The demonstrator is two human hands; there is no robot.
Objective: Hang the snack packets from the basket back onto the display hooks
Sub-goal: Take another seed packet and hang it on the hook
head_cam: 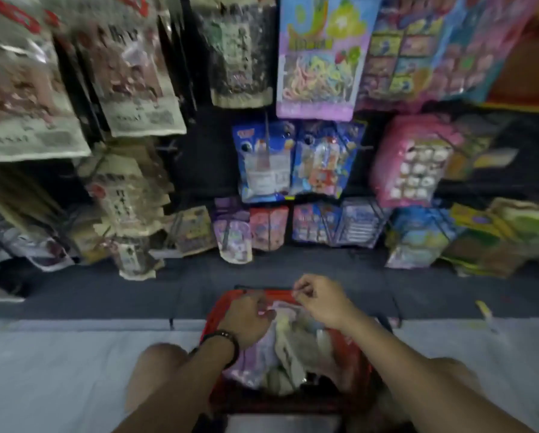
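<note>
I'm crouched over the red basket (352,351) on the floor, w/ both hands down at its far rim. My left hand (246,317), dark band on the wrist, is curled w/ fingers bent over the packets in the basket; looks like it's touching the top edge of one, but pic's too blurred to say if it's actually gripping. My right hand (321,300) is closed in a pinch, thumb & forefinger tips together on something thin & pale at the basket's far edge — prob. a packet's top edge, can't tell for sure. Snack packets in the basket (280,354): pale lilac, cream & greyish ones, piled loosely, filling most of it.

In front, the display rack on a dark backing. Beige/brown packets (131,73) hang upper left, a lilac gummy packet (319,57) top centre, two blue packets (293,164) side by side under it, a pink packet (411,160) to their right. Lower row of small purple & pink packets (246,229) sits just above the dark base strip. Pale floor (59,370) both sides of the basket.
</note>
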